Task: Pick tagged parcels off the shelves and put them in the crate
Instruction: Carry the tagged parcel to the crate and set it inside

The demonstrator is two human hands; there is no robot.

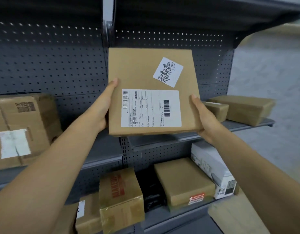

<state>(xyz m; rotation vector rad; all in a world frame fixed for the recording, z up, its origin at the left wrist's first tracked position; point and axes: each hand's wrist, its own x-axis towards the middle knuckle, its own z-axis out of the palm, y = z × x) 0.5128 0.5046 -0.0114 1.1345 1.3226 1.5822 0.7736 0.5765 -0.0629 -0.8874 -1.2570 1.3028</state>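
Flat cardboard parcel (151, 76) held up in front of the dark pegboard back panel (61, 68), clear of the shelf below it, broad face toward the camera; printed shipping label (151, 108) with barcodes on its lower half; smaller white tag (168, 71) with handwritten marks stuck tilted near its upper right corner.

Left hand (102, 107) grips the parcel's left edge; thumb lies up along the front face, fingers curled behind and hidden; right hand (205, 117) grips the lower right edge, thumb on the front, fingers likewise behind the box; both forearms bare, reaching up from the bottom corners of the view.

Middle shelf (179, 139) runs just beneath the parcel; on its right end, two brown boxes: a small one (216, 110) just behind the right hand, a longer one (243, 108) beside it; on the left bay, a large taped carton (22, 129) with a white label and a dark printed code.

Lower shelf (179, 218): brown box with red lettering (120, 195) at the front; black package (151, 193) beside it; flat brown box (183, 179) with a small red sticker; white printed box (211, 168) leaning at the right; another labelled brown box (88, 211) at lower left, partly behind the left arm.

Crate not in view.
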